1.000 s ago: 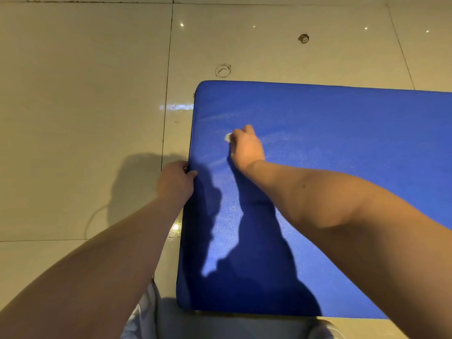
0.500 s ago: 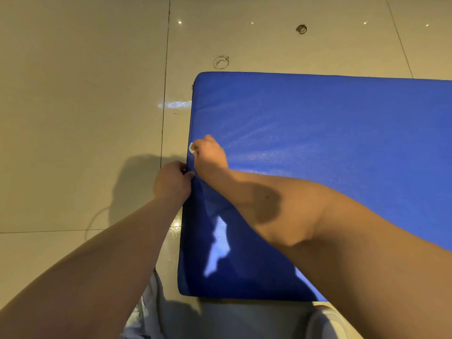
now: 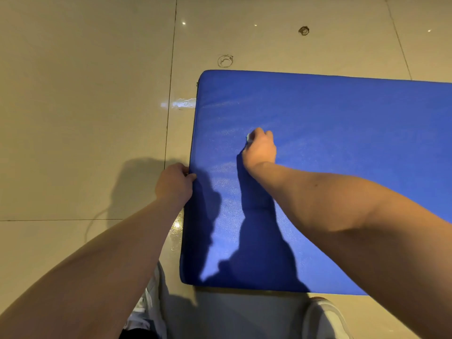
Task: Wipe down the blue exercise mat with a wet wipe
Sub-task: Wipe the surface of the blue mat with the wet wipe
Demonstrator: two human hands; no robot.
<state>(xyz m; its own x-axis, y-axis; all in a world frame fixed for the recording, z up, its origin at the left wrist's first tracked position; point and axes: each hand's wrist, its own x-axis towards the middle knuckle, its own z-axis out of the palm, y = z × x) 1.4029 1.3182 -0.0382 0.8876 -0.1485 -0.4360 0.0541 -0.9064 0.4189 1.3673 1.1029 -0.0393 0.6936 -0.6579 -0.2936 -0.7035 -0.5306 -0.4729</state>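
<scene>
Blue mat (image 3: 342, 133), long axis seemingly left-right

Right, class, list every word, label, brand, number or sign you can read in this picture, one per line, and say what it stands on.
None: no readable text anywhere in the view.
The blue exercise mat shows a plain surface, no label or logo.
The wet wipe, bunched in the right hand, shows no print.
The ring mark on the floor tiles is not lettering.
</scene>
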